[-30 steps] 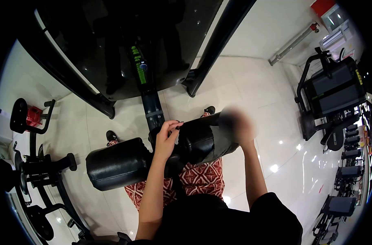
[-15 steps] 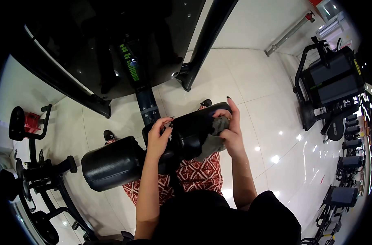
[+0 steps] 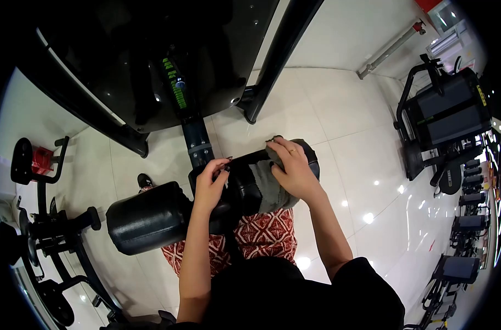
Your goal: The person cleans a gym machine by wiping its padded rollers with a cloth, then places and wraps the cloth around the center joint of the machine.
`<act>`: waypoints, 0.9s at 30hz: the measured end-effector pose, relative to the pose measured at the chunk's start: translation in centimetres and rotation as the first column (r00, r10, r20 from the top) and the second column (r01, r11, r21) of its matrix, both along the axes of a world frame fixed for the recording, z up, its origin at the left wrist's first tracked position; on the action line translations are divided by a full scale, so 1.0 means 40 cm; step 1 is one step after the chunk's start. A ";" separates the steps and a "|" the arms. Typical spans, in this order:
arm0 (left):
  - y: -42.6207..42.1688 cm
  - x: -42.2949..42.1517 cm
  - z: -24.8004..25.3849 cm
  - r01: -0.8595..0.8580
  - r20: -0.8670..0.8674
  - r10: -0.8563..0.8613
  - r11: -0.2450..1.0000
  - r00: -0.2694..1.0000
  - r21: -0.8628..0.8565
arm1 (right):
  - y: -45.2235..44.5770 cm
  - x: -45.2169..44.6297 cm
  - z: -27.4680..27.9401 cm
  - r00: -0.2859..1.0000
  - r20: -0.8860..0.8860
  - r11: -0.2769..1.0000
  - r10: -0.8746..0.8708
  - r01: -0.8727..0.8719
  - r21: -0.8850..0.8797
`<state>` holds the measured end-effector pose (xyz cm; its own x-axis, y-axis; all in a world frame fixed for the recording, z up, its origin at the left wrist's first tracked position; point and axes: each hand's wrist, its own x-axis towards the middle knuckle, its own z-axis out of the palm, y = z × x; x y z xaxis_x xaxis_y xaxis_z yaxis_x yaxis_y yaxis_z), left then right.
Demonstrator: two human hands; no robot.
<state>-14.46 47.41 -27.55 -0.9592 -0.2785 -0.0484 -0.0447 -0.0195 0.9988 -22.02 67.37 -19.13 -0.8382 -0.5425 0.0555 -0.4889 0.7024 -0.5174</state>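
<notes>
A grey cloth [image 3: 271, 187] lies draped over the black right thigh pad [image 3: 311, 159] of the exercise machine. My right hand [image 3: 292, 168] presses on the cloth, its fingers bent over the top of the pad and gripping the fabric. At the middle, by the bracket between the two pads, my left hand [image 3: 212, 184] has its thumb and fingers curled together; what they hold, if anything, is hidden. To the left is the other padded roller [image 3: 147, 219], black and shiny.
Ahead stands the machine's dark panel [image 3: 206, 110], joined to the pads by a metal arm [image 3: 198, 140] with a green-marked scale [image 3: 175, 82]. Patterned red trousers [image 3: 267, 234] show under the pads. Other gym machines stand left [image 3: 47, 231] and right [image 3: 443, 115] on tiled floor [image 3: 338, 165].
My right hand has come down from a raised position onto the right pad, and the cloth, bunched in it before, is now spread over the pad. My left hand has barely moved.
</notes>
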 end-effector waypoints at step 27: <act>0.005 0.002 0.011 0.037 0.003 -0.037 0.991 0.999 -0.125 | 0.006 0.013 0.116 0.717 0.311 0.205 0.624 0.233 -0.950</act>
